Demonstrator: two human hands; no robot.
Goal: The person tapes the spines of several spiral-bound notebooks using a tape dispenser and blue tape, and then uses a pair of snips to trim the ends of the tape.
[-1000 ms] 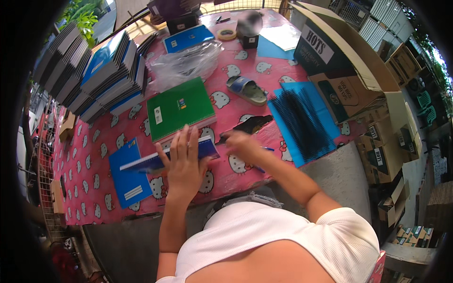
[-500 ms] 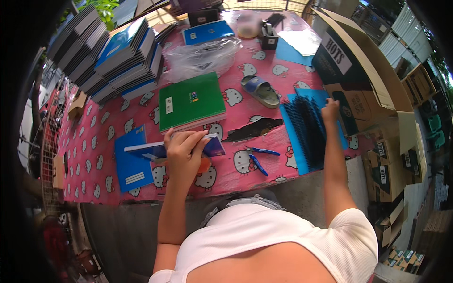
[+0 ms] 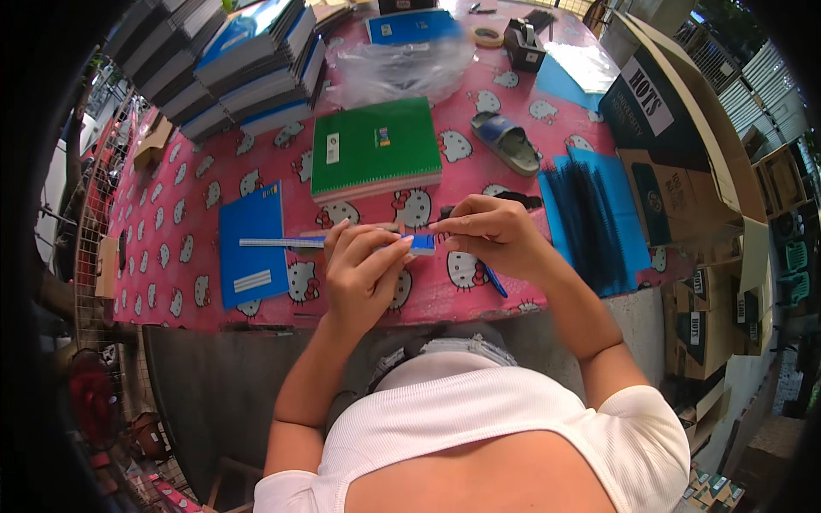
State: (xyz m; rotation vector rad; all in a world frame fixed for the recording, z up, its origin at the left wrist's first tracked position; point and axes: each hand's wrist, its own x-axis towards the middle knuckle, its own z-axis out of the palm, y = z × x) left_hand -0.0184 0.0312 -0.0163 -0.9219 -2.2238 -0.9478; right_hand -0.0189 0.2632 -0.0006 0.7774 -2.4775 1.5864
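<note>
My left hand (image 3: 363, 274) is closed around a thin blue notebook (image 3: 286, 243), held on its edge with the white page edges up. At the notebook's right end, my right hand (image 3: 505, 235) pinches thumb and fingers together; what sits between them is too small to tell. Under the held notebook's left end lies a flat blue notebook (image 3: 239, 269). A blue-handled tool (image 3: 494, 280), perhaps pliers, is partly hidden below my right hand. Black spiral binding coils (image 3: 590, 222) lie in a pile on blue sheets (image 3: 631, 205) to the right.
A green spiral notebook stack (image 3: 368, 145) stands beyond my hands, with a slipper (image 3: 506, 141) to its right. Tall notebook stacks (image 3: 248, 68) rise at back left. Clear plastic (image 3: 402, 73), a tape dispenser (image 3: 523, 44) and an open cardboard box (image 3: 676, 188) sit farther out.
My right hand has moved left from the coil pile to the held notebook's right end. The left hand still grips the notebook, now turned with its page edges more upward.
</note>
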